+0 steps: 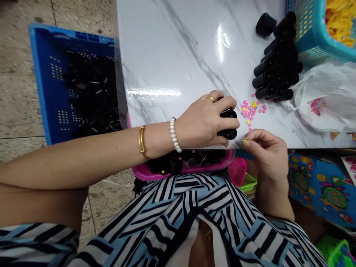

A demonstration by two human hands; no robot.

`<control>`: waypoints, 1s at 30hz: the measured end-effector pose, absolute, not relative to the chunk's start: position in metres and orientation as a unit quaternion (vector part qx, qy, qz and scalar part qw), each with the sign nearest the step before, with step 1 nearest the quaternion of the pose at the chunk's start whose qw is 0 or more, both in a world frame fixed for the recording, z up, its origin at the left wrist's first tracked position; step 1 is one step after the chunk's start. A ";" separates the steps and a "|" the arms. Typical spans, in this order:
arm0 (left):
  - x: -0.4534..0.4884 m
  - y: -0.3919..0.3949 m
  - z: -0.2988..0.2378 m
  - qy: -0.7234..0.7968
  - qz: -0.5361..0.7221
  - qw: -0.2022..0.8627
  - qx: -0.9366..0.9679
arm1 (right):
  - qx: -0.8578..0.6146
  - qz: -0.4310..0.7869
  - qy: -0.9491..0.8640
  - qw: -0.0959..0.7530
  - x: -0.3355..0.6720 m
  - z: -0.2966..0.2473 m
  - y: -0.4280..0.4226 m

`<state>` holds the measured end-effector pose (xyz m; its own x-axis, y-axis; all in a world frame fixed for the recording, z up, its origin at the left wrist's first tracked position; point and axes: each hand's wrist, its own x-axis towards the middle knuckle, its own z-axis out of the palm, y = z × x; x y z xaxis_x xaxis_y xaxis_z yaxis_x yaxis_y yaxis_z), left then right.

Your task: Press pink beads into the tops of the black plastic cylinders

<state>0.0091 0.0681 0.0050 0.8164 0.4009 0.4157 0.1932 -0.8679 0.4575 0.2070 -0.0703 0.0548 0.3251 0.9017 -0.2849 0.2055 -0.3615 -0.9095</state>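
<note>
My left hand (pixel 207 120) is closed over a few black cylinders (pixel 228 124) near the front edge of the marble-patterned table (pixel 172 55); its fingers lie across them and hide part of them. Just to the right, my right hand (pixel 267 150) pinches a small yellow bead (pixel 244 140) between thumb and fingertip, over the table's edge. Between and beyond the two hands lie loose pink and yellow beads (pixel 251 108). Farther back at the right, a group of similar black cylinders (pixel 263 81) lies side by side, with one black piece (pixel 266 25) standing apart.
A white plastic bag (pixel 333 87) with pink beads inside and a teal basket (pixel 308 44) of yellow parts stand at the right. The blue crate (pixel 40 81) at the left holds many black parts. Against my lap sits a pink tray (pixel 183 171) of black pieces.
</note>
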 end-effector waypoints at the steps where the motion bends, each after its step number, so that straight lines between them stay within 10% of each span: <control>1: 0.009 0.068 0.005 0.160 0.252 0.206 0.932 | -0.703 0.423 -0.394 0.415 0.197 0.055 -0.069; 20: 0.011 0.066 0.003 0.172 0.289 0.264 0.904 | -0.659 0.509 -0.350 0.429 0.183 0.044 -0.045; 30: 0.001 0.082 0.020 0.208 0.224 0.172 0.936 | -0.709 0.340 -0.384 0.484 0.191 0.036 -0.074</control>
<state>0.0013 0.0824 0.0199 0.8129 0.4676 0.3473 0.3132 -0.8536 0.4162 0.1907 -0.0737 0.0358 0.4744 0.8733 -0.1108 0.2143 -0.2367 -0.9477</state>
